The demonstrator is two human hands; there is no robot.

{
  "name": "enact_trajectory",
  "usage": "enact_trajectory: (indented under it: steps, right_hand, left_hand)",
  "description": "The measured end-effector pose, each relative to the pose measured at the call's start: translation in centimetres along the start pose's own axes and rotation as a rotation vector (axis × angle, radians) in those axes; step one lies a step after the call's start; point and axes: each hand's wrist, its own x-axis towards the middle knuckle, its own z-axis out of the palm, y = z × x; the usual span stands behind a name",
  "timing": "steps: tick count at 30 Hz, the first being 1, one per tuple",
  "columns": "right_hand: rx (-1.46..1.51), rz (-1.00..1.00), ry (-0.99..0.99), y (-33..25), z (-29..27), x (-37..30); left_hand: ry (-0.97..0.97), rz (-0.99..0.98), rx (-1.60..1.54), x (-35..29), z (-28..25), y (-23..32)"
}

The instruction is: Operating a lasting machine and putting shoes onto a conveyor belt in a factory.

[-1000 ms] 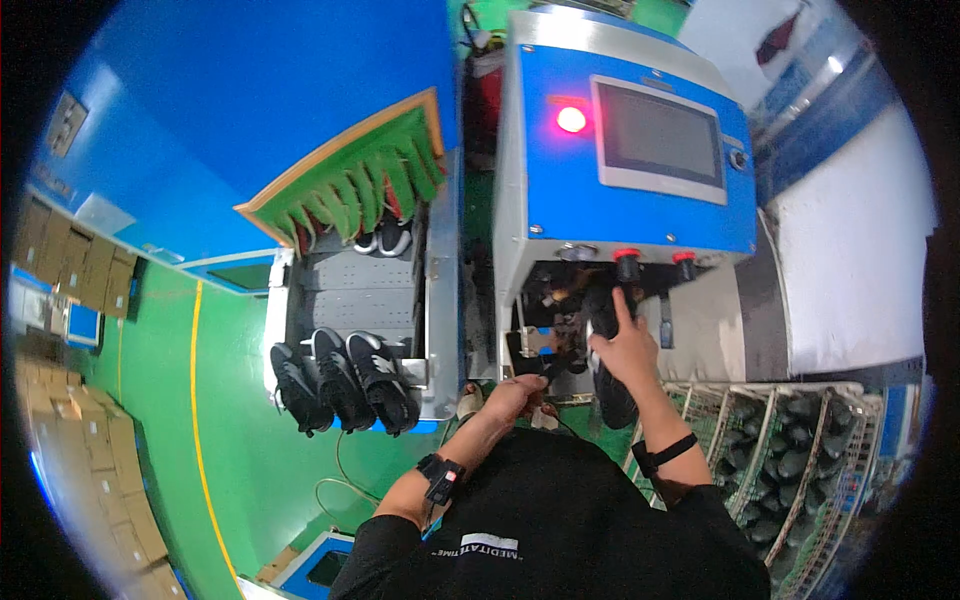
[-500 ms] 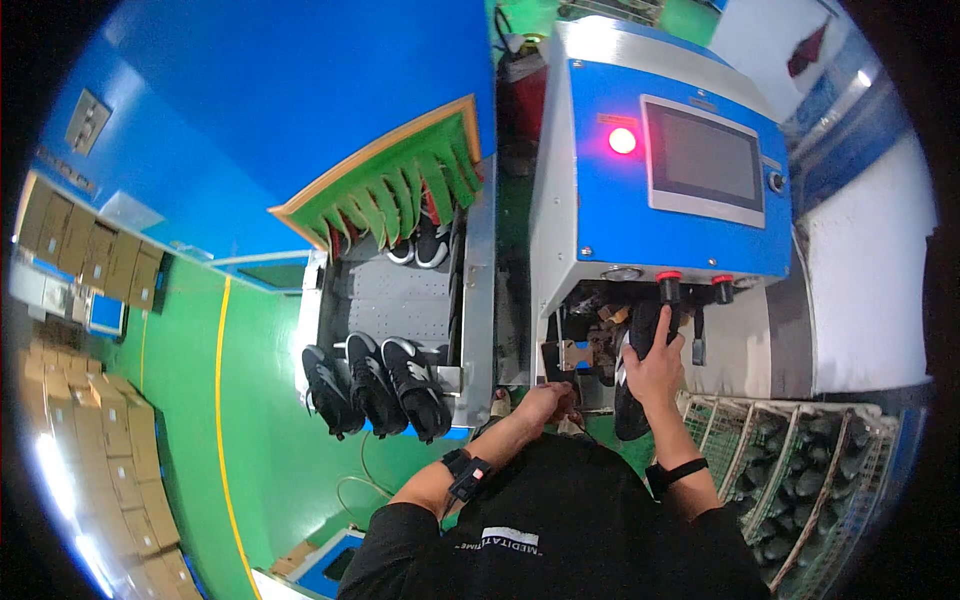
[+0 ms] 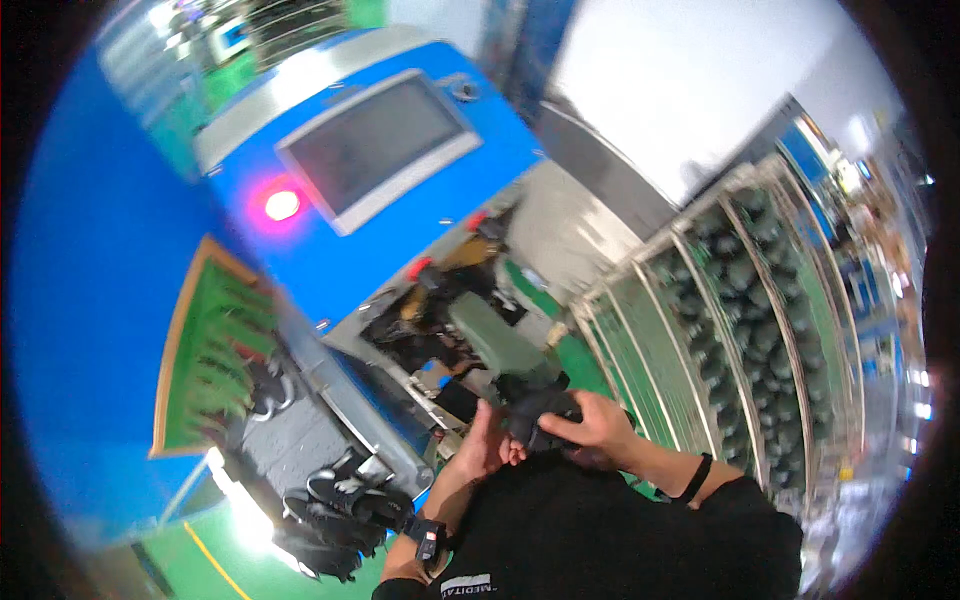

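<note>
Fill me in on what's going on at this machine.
A person in a black shirt holds a black shoe in both hands, the left hand at its near end and the right hand gripping over the top. They stand before a blue machine with a grey screen and a glowing red lamp. More black shoes lie on the conveyor at left.

Count on view: one blue machine (image 3: 330,250) with one grey screen (image 3: 375,145) and one lit red lamp (image 3: 282,205). Two hands, left (image 3: 485,445) and right (image 3: 595,425), on one black shoe (image 3: 535,405). Roughly three black shoes (image 3: 335,510) on the conveyor. One rack (image 3: 760,330), shoes too many to count.
</note>
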Motion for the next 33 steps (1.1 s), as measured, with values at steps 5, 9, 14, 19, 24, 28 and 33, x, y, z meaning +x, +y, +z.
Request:
enact_trajectory:
  steps: [5,9,14,19,24,28,33]
  right_hand:
    - [0.382,0.110,-0.188,1.6,-1.6,-2.1]
    - [1.127,1.011,-0.164,5.3,2.9,3.9]
    - [1.693,0.830,0.084,4.7,6.3,6.1]
    - [1.327,0.865,0.037,13.4,4.3,-3.9]
    - [1.976,1.394,0.451,20.4,6.4,-19.9]
    - [2.732,0.854,1.229,25.4,10.3,-33.2]
    - [3.018,0.245,1.475,35.7,13.6,-41.5]
  left_hand:
    - [0.266,-0.150,0.040,0.9,0.9,-3.3]
    - [0.330,-0.107,0.249,1.1,-0.2,-4.2]
    - [0.809,0.019,0.483,-0.2,1.0,-3.9]
    - [0.811,0.218,0.565,-1.5,7.5,-2.9]
    - [0.784,0.189,1.220,2.9,12.2,-3.9]
    - [0.803,0.191,1.272,6.0,14.4,-5.2]
    - [0.875,0.156,1.257,8.7,15.1,-5.6]
